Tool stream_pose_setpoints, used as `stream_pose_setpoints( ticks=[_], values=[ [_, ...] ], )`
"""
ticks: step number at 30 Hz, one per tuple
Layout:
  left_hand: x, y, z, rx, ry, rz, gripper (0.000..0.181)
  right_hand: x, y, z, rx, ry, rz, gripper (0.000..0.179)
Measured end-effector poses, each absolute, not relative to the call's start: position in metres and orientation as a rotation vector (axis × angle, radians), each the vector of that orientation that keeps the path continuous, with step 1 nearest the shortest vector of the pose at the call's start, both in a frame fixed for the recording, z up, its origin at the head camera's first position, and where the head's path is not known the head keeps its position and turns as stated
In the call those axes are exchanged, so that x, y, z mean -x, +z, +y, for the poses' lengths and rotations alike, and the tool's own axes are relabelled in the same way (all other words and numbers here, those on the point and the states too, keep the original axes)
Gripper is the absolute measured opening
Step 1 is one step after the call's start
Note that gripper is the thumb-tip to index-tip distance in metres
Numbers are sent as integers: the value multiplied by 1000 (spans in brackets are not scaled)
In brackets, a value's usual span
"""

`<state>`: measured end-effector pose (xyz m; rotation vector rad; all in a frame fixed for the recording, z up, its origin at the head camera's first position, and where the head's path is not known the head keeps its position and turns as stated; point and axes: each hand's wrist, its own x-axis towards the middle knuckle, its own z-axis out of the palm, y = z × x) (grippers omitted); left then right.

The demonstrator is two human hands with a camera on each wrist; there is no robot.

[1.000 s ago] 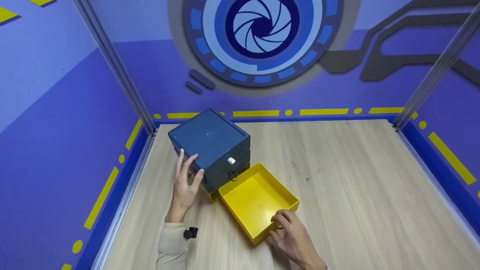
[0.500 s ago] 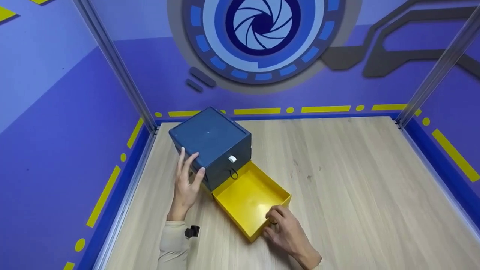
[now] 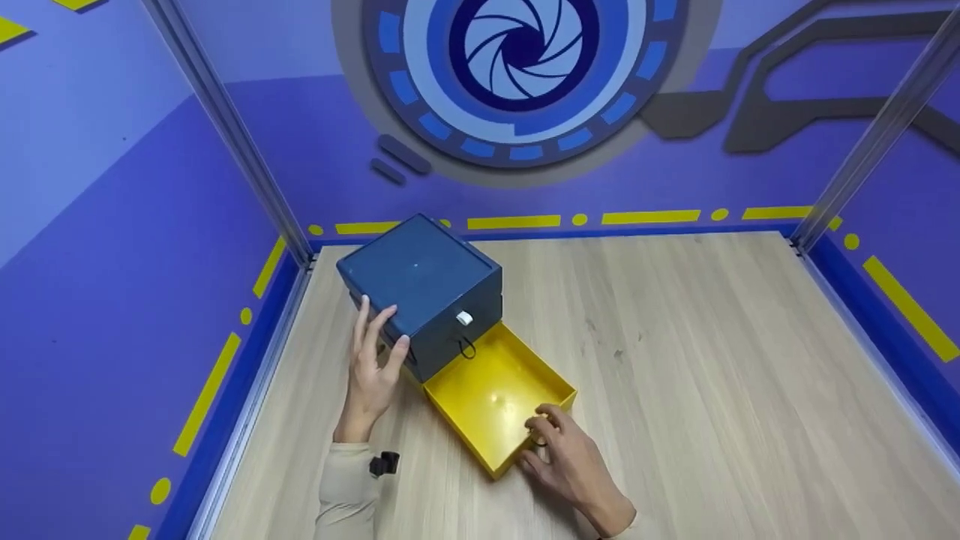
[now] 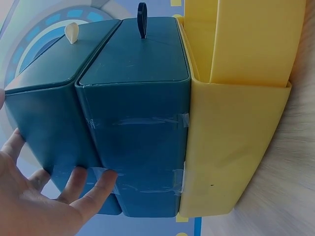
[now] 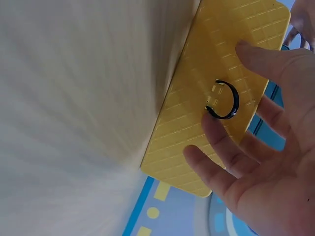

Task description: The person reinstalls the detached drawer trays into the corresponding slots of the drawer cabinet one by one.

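Observation:
A stacked drawer unit [image 3: 416,274] stands at the left of the table, two dark blue tiers over a yellow one [image 4: 236,147]. The yellow bottom drawer [image 3: 480,401] is pulled far out, with nothing inside. My left hand [image 3: 371,382] rests spread fingers on the blue side of the unit. At the drawer's front, my right hand [image 3: 574,457] touches the patterned yellow panel [image 5: 197,123] with its fingertips, around a black loop handle [image 5: 236,101]; some fingers reach over the rim.
A white pull tab [image 3: 464,319] marks the top blue drawer, and a black loop [image 3: 468,348] hangs on the one below. Clear tape [image 4: 142,120] runs across the blue tiers. Blue-purple panels [image 3: 525,187] wall the wooden table [image 3: 697,375] at the back and sides.
The yellow drawer has straightened and slid back toward the unit, the right hand moving left with it. My left hand has stayed on the unit's side.

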<state>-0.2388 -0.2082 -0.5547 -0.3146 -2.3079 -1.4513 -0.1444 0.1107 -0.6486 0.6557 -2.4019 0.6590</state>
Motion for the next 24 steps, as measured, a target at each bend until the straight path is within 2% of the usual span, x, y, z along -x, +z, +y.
stream_pose_setpoints(
  ticks=[6,10,15,24],
  values=[
    [240,-556,-208,305,-1464,-2313,51,136,-647,115,-538,697,-2346,55],
    [239,-556,-209,293,-1468,-2316,50,133,-646,118,-478,737,-2342,46],
    [238,-557,-209,287,-1461,-2319,50,132,-647,119,-533,701,-2361,35],
    [239,-557,-209,291,-1457,-2316,52,138,-648,116,-537,651,-2304,37]
  ],
)
